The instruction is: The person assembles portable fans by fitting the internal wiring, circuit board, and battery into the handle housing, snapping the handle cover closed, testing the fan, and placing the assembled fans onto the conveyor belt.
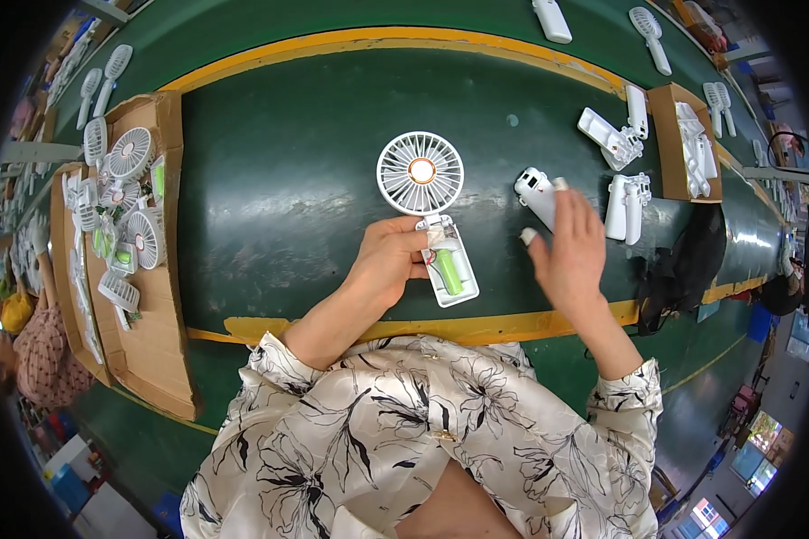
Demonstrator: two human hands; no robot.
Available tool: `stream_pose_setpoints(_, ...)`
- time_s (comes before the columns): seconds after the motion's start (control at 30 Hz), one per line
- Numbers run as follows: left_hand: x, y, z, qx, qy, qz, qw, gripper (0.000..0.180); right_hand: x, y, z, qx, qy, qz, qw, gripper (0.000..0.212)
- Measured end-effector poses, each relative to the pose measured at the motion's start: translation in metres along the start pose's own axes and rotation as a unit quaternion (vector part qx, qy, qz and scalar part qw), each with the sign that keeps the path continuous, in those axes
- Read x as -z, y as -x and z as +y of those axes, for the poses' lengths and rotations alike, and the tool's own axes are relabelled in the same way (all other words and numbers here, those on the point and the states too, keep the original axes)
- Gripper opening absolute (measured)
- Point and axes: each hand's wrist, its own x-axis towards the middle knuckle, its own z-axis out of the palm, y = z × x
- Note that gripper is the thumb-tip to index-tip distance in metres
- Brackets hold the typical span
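My left hand (pixel 391 260) grips the handle of a white handheld fan (pixel 421 172) whose round grille points away from me. The handle is uncovered, so a green battery (pixel 448 271) and thin wires show inside its shell. To the right, my right hand (pixel 570 247) hovers over or touches a white handle cover (pixel 537 198), fingers apart, with white finger cots on the thumb and a fingertip. Whether the fingers meet the cover I cannot tell. Further right lie more white handle covers (pixel 627 208) and loose shell pieces (pixel 609 137).
At left, a cardboard box (pixel 173 296) holds several fans with bare batteries. A small carton (pixel 663 144) of white parts stands at right, beside a black cloth or bag (pixel 697 260). Beyond the yellow edge, more fans (pixel 649 38) lie on a green surface. Another person (pixel 52 350) sits at far left.
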Motion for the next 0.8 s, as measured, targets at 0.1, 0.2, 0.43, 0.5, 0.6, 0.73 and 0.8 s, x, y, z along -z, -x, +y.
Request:
stream_pose_setpoints(0.1, -0.003, 0.001, 0.001, -0.002, -0.007, -0.001, 1.000, 0.027, -0.013, 0.002, 0.013, -0.063, 0.001, -0.015, 0.998, 0.060)
stream_pose_setpoints(0.2, -0.002, 0.000, 0.002, -0.006, -0.006, -0.002, 1.000, 0.028, -0.017, 0.001, 0.015, -0.080, -0.013, -0.047, 0.996, 0.058)
stream_pose_setpoints(0.43, -0.002, 0.000, 0.003, 0.000, 0.003, 0.004, 1.000, 0.030, -0.018, -0.006, 0.012, -0.091, -0.013, -0.013, 0.996, 0.053)
stream_pose_setpoints(0.5, -0.002, 0.001, 0.004, -0.002, 0.002, 0.003, 1.000, 0.029, -0.018, -0.005, 0.011, -0.100, -0.021, -0.026, 0.994, 0.053)
stream_pose_setpoints(0.6, -0.003, 0.001, 0.004, -0.004, -0.003, 0.000, 1.000, 0.028, -0.017, -0.005, 0.010, -0.097, -0.025, -0.027, 0.995, 0.054)
stream_pose_setpoints(0.73, -0.002, -0.001, 0.000, -0.008, -0.001, 0.001, 1.000, 0.026, -0.004, -0.008, -0.018, -0.053, -0.126, -0.001, 0.991, 0.069)
stream_pose_setpoints(0.8, -0.003, 0.000, -0.001, -0.015, 0.015, 0.012, 1.000, 0.023, -0.008, -0.005, -0.042, -0.032, -0.229, -0.035, 0.972, 0.078)
